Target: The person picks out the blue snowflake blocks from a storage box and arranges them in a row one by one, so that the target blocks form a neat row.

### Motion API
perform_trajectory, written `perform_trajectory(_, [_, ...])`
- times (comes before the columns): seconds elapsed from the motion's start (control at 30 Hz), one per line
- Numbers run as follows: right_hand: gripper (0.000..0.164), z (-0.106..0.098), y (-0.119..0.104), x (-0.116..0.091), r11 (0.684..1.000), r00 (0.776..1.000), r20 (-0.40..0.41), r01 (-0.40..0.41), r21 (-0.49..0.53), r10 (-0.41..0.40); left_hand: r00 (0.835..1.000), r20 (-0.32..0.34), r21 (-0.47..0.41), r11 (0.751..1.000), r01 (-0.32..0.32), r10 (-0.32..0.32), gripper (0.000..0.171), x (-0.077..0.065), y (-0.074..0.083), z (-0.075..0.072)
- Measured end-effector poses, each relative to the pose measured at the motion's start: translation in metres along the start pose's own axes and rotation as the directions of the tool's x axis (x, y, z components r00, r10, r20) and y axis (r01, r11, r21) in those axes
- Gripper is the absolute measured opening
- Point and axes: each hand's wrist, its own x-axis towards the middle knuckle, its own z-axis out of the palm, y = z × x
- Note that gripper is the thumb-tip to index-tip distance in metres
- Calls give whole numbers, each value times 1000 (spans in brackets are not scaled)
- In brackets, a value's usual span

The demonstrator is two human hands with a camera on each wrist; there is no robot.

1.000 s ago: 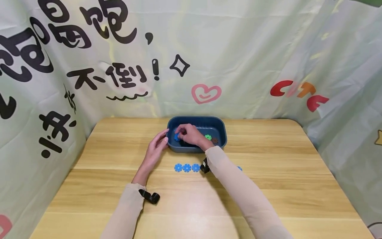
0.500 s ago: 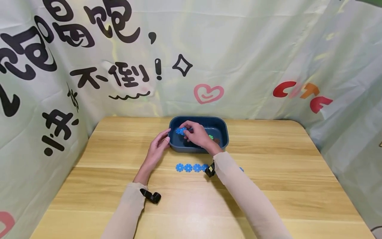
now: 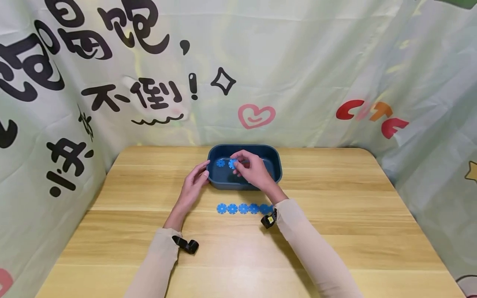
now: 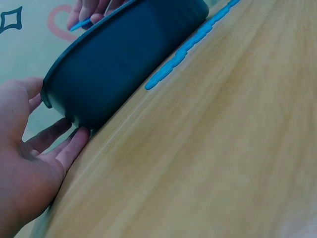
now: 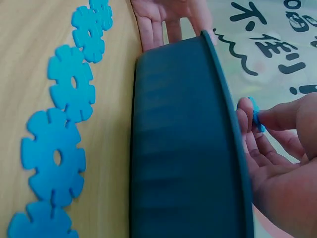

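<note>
My right hand [image 3: 257,170] is over the dark blue plastic bin [image 3: 234,186], pinching a blue notched disc [image 3: 232,164] between thumb and fingertips. In the right wrist view the pinched disc [image 5: 255,115] appears edge-on, beyond the bin's rim. Another blue disc [image 3: 220,163] lies in the bin's left part. My left hand [image 3: 191,191] rests against the bin's left end, its fingers fairly straight; the left wrist view shows fingertips [image 4: 77,141] low on the wall. In front of the bin runs a row of blue discs [image 3: 243,208], overlapping edge to edge; my right wrist covers its right end.
The bin stands near the back of the wooden table [image 3: 335,248]. Close behind the table hangs a pale printed curtain [image 3: 305,82]. Black cameras [image 3: 191,247] are strapped to both wrists.
My right hand has lifted a blue disc from the bin's left part and moved slightly right with it. One blue disc stays behind there. My left hand keeps its place at the bin.
</note>
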Motion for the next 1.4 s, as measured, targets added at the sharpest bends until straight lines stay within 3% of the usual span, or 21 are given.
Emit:
perform_trajectory(0.17, [22,-4,-7,-8,1000,1000,16,11,11,-12,1000,8,-4,1000,3,-3,44,0,0,-2])
perform_trajectory(0.63, [34,-19,-12,-32,993,999,31,39,-110,-35,1000,4,-4,1000,13,-13,44,0,2,-1])
perform_trajectory(0.9, [35,-25,-9,-49,992,999,2,39,-119,-39,999,23,-12,1000,25,-25,45,-9,30,3])
perform_trajectory(0.97, [36,-28,-10,-54,993,999,-1,37,-116,-37,999,28,-13,1000,26,-26,44,-9,30,4])
perform_trajectory(1.2, [36,-39,-16,-68,985,998,-17,54,-161,-57,999,17,-26,999,31,-30,44,0,4,1])
perform_trajectory(1.4, [36,-50,-17,-82,983,997,-55,39,-182,-50,1000,2,-2,1000,9,-9,43,-1,0,1])
